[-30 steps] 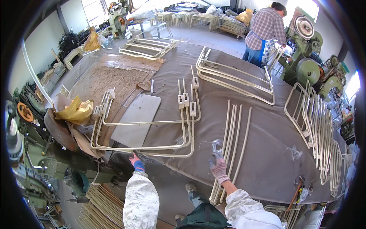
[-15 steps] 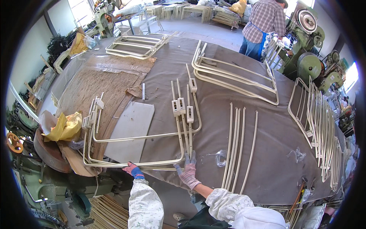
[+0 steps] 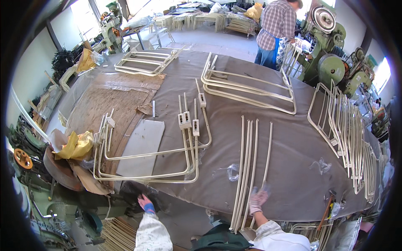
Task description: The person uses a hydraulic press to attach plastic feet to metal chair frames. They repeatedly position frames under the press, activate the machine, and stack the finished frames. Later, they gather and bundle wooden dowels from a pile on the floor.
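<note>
My left hand (image 3: 145, 203), in a pinkish glove with a blue cuff, is open and empty just off the table's near edge. Above it lie bent cream metal tube frames (image 3: 142, 180), overlapping, with slotted cream blocks (image 3: 184, 120) near their ends. My right hand (image 3: 258, 201), in a striped pale glove, reaches over the near part of several straight cream rods (image 3: 247, 167). Its fingers are stretched out, slightly blurred, close to the rightmost rod (image 3: 268, 154); whether they touch it I cannot tell.
Brown covering (image 3: 209, 167) spreads over the table. More tube frames lie at the back (image 3: 247, 92) and stacked at the right (image 3: 347, 134). A hammer (image 3: 328, 213) rests near the right front edge. A person in a plaid shirt (image 3: 274, 25) stands by green machines (image 3: 331, 69).
My left hand has let go of the bent frame and drawn back from it. My right hand has left the frames and moved right to the straight rods. The view has shifted slightly.
</note>
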Tool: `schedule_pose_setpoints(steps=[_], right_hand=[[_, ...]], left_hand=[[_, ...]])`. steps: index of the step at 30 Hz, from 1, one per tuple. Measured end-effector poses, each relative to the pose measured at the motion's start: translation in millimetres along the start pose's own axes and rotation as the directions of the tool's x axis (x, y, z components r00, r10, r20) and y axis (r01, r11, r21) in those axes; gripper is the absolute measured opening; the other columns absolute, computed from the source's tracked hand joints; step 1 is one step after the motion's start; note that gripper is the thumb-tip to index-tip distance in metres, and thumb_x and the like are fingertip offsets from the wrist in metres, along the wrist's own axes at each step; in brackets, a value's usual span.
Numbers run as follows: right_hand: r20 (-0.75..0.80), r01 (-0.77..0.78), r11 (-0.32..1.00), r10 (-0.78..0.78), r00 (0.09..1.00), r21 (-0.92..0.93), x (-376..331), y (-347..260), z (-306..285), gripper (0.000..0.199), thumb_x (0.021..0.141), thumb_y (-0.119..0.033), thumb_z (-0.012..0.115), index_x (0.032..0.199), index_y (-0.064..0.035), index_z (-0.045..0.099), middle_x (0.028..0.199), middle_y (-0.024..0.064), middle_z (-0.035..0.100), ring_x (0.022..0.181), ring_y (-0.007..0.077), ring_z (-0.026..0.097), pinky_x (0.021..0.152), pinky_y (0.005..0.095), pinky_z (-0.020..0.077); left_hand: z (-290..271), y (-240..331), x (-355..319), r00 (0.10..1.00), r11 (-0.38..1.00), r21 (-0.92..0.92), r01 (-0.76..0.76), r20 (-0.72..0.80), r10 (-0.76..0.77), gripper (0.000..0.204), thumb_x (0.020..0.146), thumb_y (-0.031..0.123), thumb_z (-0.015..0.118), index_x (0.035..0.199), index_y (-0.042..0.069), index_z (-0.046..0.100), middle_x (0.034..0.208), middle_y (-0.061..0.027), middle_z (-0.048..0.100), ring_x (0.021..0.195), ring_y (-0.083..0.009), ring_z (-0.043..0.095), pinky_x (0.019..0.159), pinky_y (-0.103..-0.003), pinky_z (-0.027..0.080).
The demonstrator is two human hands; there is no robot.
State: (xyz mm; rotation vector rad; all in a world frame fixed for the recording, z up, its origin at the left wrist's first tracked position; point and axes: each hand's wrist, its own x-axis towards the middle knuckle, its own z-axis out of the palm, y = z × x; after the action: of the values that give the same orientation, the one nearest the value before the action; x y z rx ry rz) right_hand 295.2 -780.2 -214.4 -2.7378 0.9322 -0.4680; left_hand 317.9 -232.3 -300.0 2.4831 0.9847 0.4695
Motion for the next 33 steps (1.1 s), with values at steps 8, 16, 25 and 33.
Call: schedule_pose_setpoints(steps=[8, 16, 25, 33], right_hand=[[0.352, 0.024, 0.997, 0.002, 0.936, -0.068, -2.4, 27.3, 15.9, 0.059, 0.078, -0.029, 0.050, 0.124, 0.0033, 0.034, 0.120, 0.0258, 0.044, 0.113, 0.0366, 0.042, 0.096, 0.0390, 0.0333], [0.337, -0.080, 0.962, -0.013, 0.942, 0.261, 36.4, 81.3, 62.8, 0.028, 0.078, -0.024, 0.051, 0.083, 0.0033, 0.049, 0.082, 0.0210, 0.058, 0.078, 0.0364, 0.057, 0.069, 0.0407, 0.0435], [0.239, -0.030, 0.698, -0.204, 0.949, 0.715, -86.0, -8.3, -72.3, 0.036, 0.085, -0.027, 0.055, 0.100, 0.0060, 0.054, 0.090, 0.0172, 0.060, 0.075, 0.0244, 0.054, 0.072, 0.0349, 0.0429], [0.433, 0.535, 0.472, -0.877, 0.207, 0.701, -255.3, -28.2, -142.3, 0.028, 0.081, -0.025, 0.060, 0.077, 0.0022, 0.053, 0.062, 0.0086, 0.053, 0.056, 0.0139, 0.038, 0.053, 0.0313, 0.0379]], left_hand=[[-50.4, -81.6, -257.6, 0.813, 0.843, 0.202, 0.498, 0.228, -0.535, 0.056, 0.077, 0.044, 0.051, 0.096, -0.009, 0.054, 0.094, -0.0250, 0.058, 0.093, -0.0365, 0.054, 0.084, -0.041, 0.041], [-108.9, -138.6, -350.4, 0.705, 0.716, 0.120, 0.688, 0.124, -0.698, 0.048, 0.074, 0.041, 0.059, 0.089, -0.005, 0.059, 0.095, -0.0259, 0.058, 0.095, -0.0391, 0.053, 0.083, -0.042, 0.042], [-198.3, -226.6, -517.2, 0.500, 0.490, -0.130, 0.862, 0.062, -0.864, 0.034, 0.077, 0.034, 0.058, 0.085, 0.002, 0.062, 0.083, -0.0182, 0.063, 0.084, -0.0318, 0.060, 0.076, -0.039, 0.046], [-239.2, -264.0, -644.5, 0.299, 0.271, -0.169, 0.948, 0.171, -0.939, 0.036, 0.074, 0.035, 0.058, 0.089, 0.003, 0.062, 0.091, -0.0187, 0.062, 0.090, -0.0319, 0.058, 0.080, -0.039, 0.045]])
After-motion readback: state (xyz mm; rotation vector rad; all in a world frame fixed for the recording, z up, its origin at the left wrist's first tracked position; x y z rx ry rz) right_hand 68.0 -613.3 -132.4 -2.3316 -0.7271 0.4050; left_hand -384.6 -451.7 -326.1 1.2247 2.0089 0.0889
